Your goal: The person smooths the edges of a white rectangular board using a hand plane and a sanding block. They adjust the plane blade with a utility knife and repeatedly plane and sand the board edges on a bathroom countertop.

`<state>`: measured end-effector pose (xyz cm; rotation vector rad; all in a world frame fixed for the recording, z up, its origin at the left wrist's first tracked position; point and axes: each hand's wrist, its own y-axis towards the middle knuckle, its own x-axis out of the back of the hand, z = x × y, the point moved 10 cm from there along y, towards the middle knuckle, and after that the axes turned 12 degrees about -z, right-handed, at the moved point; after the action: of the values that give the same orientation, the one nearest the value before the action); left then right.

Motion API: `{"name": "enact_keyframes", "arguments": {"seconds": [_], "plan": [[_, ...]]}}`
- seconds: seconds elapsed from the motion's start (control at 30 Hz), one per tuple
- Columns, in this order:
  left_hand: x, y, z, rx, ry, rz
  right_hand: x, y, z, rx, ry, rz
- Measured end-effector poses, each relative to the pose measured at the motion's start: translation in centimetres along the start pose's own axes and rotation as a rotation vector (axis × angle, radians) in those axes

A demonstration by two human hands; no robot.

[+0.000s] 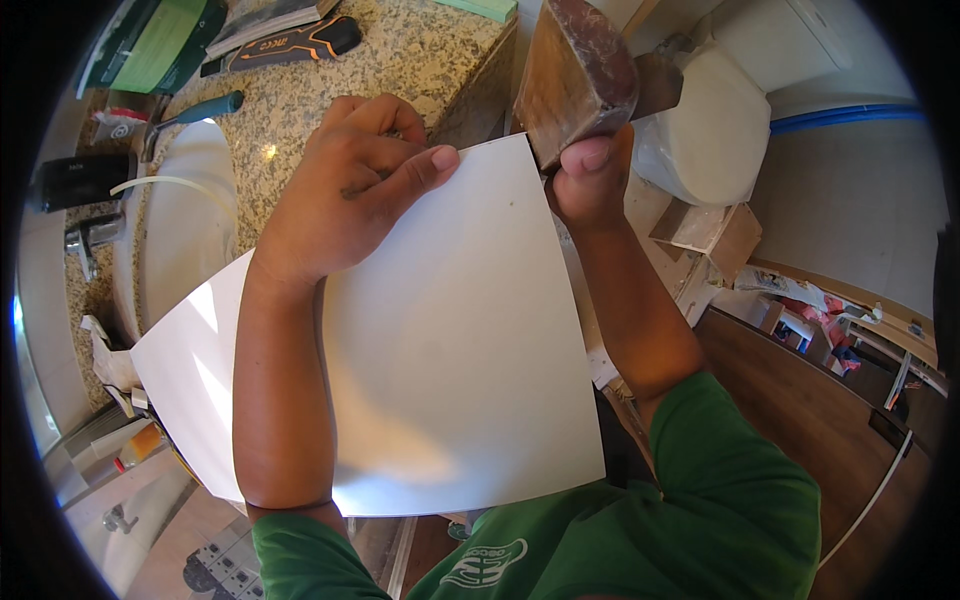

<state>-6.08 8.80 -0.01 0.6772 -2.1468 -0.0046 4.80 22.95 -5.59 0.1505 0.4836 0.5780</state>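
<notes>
A large white panel (450, 330) lies across in front of me, its far edge resting near the granite counter. My left hand (350, 190) is closed over that far edge, thumb on the white face and fingers curled around it. Beside the panel's far right corner, my right hand (592, 185) grips a worn, brown block (578, 85) with a dusty, scuffed surface. The thumb presses its near end; the other fingers are mostly hidden behind it. Whether the block touches the panel's edge, I cannot tell.
On the granite counter (420, 50) lie an orange-and-black utility knife (285, 45) and a teal-handled tool (205, 108). A sink basin (185, 230) and tap (92, 235) are at left. A toilet (710, 130) stands far right, near an open box (705, 235) and a brown board (790, 400).
</notes>
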Motion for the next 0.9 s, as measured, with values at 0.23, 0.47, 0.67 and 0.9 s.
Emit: {"name": "enact_keyframes", "arguments": {"seconds": [0.23,0.47,0.67,0.9], "plan": [[0.0,0.0,0.1,0.021,0.003,0.003,0.0,-0.3,-0.5,-0.073,0.056,-0.001],[0.0,0.0,0.2,0.038,0.007,0.012,0.5,-0.7,-0.5,-0.054,-0.052,-0.022],[0.1,-0.1,0.1,0.018,0.020,0.012,0.7,-1.0,-1.4,-0.055,-0.126,-0.005],[0.3,0.2,-0.3,0.040,0.002,0.001,1.5,-1.0,-1.4,-0.051,-0.040,-0.055]]}}
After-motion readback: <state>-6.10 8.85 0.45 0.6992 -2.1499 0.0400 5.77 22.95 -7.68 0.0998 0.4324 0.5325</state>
